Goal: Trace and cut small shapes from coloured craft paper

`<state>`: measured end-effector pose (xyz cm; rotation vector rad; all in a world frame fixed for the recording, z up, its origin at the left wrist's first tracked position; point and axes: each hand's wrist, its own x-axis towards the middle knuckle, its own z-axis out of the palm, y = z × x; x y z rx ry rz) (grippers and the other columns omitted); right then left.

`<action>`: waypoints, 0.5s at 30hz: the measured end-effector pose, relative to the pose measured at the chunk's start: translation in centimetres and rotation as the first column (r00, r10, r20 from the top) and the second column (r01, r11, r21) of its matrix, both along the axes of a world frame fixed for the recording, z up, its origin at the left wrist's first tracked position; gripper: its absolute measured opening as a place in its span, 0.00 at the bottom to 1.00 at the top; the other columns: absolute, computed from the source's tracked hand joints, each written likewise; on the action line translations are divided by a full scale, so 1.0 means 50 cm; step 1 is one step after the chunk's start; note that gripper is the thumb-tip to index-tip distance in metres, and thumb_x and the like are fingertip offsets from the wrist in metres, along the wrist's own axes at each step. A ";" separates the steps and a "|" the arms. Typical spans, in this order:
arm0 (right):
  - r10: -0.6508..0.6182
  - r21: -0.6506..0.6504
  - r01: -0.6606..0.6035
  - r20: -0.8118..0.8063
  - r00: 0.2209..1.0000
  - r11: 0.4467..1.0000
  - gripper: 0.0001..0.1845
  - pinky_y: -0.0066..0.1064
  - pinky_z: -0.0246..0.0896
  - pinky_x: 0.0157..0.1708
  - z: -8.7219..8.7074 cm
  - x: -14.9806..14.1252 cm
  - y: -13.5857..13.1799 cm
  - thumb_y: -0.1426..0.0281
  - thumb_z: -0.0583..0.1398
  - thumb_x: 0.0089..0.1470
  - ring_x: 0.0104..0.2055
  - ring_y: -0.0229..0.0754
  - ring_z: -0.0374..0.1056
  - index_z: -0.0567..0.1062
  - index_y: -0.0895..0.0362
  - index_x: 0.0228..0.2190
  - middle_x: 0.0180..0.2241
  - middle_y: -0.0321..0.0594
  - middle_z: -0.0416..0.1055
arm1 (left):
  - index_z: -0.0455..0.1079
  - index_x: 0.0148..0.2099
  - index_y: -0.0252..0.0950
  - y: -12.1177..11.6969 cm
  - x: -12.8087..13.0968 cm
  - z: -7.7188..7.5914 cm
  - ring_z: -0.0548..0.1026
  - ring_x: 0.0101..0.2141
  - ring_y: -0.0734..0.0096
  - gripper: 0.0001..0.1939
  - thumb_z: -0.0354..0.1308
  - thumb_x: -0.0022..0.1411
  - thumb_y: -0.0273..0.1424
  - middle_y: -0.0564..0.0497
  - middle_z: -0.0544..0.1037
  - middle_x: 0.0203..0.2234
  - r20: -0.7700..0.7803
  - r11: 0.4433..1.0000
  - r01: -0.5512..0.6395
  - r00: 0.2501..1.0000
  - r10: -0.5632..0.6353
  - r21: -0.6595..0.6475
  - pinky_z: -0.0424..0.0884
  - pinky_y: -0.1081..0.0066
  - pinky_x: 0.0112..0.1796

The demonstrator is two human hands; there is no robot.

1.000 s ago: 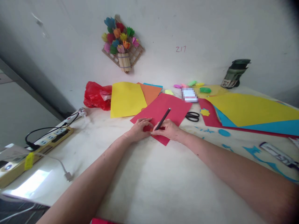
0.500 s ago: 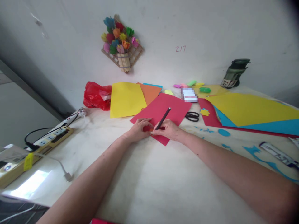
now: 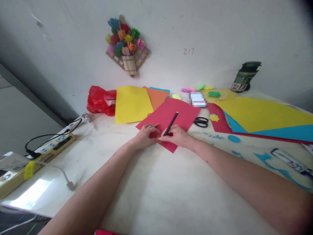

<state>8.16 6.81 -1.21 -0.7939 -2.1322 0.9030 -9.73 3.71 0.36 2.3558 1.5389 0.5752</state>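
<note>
A dark pencil [image 3: 171, 123] with a pale top end leans to the right in my right hand [image 3: 178, 136], which is closed around its lower part. Its tip is down at a small orange paper piece [image 3: 159, 140], mostly hidden by fingers. Beneath lies a sheet of red paper [image 3: 177, 111], turned cornerwise on the pale table. My left hand [image 3: 146, 136] has its fingers curled and pressed down, holding the orange piece against the red sheet. Black-handled scissors [image 3: 201, 122] lie just right of the red sheet, their blades hidden.
Yellow paper [image 3: 133, 104] and a red plastic bag [image 3: 101, 101] lie back left. A phone [image 3: 198, 99] and green bottle [image 3: 245, 76] are behind. Stacked sheets [image 3: 269, 114], blue scraps [image 3: 262, 158] and a white tube [image 3: 290, 161] lie right. A power strip [image 3: 52, 147] lines the left edge.
Almost nothing differs. The pencil's top has shifted very slightly left and down; both hands stay in the same place on the red sheet.
</note>
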 end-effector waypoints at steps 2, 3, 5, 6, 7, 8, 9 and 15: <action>-0.003 0.000 0.003 0.002 1.000 1.000 0.12 0.27 0.61 0.31 0.001 0.000 -0.001 0.62 0.60 0.42 0.30 0.38 0.69 0.75 0.58 0.23 0.26 0.38 0.74 | 0.69 0.38 0.38 0.000 0.000 -0.001 0.56 0.53 0.61 0.14 0.57 0.48 0.37 0.49 0.63 0.52 0.003 1.000 0.000 1.000 0.000 0.004 0.55 0.63 0.52; -0.001 -0.002 0.001 0.004 1.000 1.000 0.12 0.27 0.61 0.31 0.001 0.000 -0.001 0.62 0.60 0.42 0.30 0.38 0.69 0.75 0.58 0.23 0.26 0.38 0.74 | 0.69 0.38 0.38 0.000 0.000 -0.001 0.56 0.53 0.61 0.14 0.57 0.48 0.37 0.49 0.63 0.52 0.005 1.000 0.002 1.000 -0.002 0.003 0.55 0.63 0.52; -0.002 -0.006 0.002 0.008 1.000 1.000 0.12 0.27 0.61 0.31 0.001 0.001 0.000 0.62 0.60 0.42 0.30 0.38 0.69 0.75 0.58 0.23 0.26 0.38 0.74 | 0.69 0.38 0.39 0.000 0.000 0.000 0.56 0.53 0.61 0.14 0.57 0.48 0.38 0.50 0.63 0.52 0.005 1.000 0.004 1.000 -0.004 -0.001 0.55 0.63 0.52; -0.005 -0.007 0.006 0.012 1.000 1.000 0.12 0.27 0.61 0.32 0.002 0.001 0.000 0.62 0.59 0.42 0.31 0.38 0.69 0.75 0.58 0.23 0.26 0.39 0.74 | 0.69 0.38 0.39 -0.001 0.001 0.001 0.56 0.53 0.61 0.14 0.57 0.48 0.37 0.50 0.62 0.52 0.003 1.000 0.001 1.000 -0.001 -0.004 0.55 0.63 0.52; -0.009 -0.008 0.009 0.017 1.000 1.000 0.12 0.27 0.61 0.32 0.002 0.001 0.000 0.61 0.59 0.42 0.31 0.39 0.69 0.75 0.58 0.23 0.26 0.39 0.74 | 0.69 0.38 0.39 -0.001 0.001 0.003 0.55 0.53 0.61 0.14 0.57 0.49 0.37 0.50 0.62 0.52 0.001 1.000 -0.001 1.000 0.001 -0.007 0.55 0.63 0.52; -0.012 -0.009 0.013 0.023 1.000 1.000 0.12 0.27 0.61 0.32 0.002 0.001 0.000 0.61 0.59 0.42 0.31 0.39 0.69 0.75 0.58 0.23 0.26 0.39 0.74 | 0.69 0.38 0.39 -0.002 0.002 0.004 0.55 0.53 0.61 0.13 0.57 0.49 0.37 0.50 0.62 0.52 -0.002 1.000 -0.003 1.000 0.003 -0.009 0.55 0.63 0.52; -0.016 -0.010 0.016 0.029 0.999 1.000 0.13 0.27 0.61 0.31 0.002 0.002 0.000 0.61 0.59 0.42 0.31 0.39 0.69 0.75 0.58 0.23 0.26 0.39 0.74 | 0.69 0.38 0.39 -0.003 0.003 0.006 0.55 0.53 0.61 0.13 0.57 0.49 0.37 0.50 0.62 0.53 -0.005 1.000 -0.006 1.000 0.006 -0.013 0.55 0.63 0.52; -0.016 -0.019 0.017 0.047 0.999 1.000 0.13 0.28 0.61 0.31 0.005 0.003 -0.001 0.61 0.59 0.43 0.30 0.38 0.68 0.74 0.59 0.23 0.25 0.39 0.73 | 0.69 0.38 0.39 -0.003 0.003 0.008 0.55 0.53 0.60 0.14 0.57 0.49 0.38 0.50 0.62 0.53 -0.007 1.000 -0.007 1.000 0.007 -0.025 0.55 0.62 0.51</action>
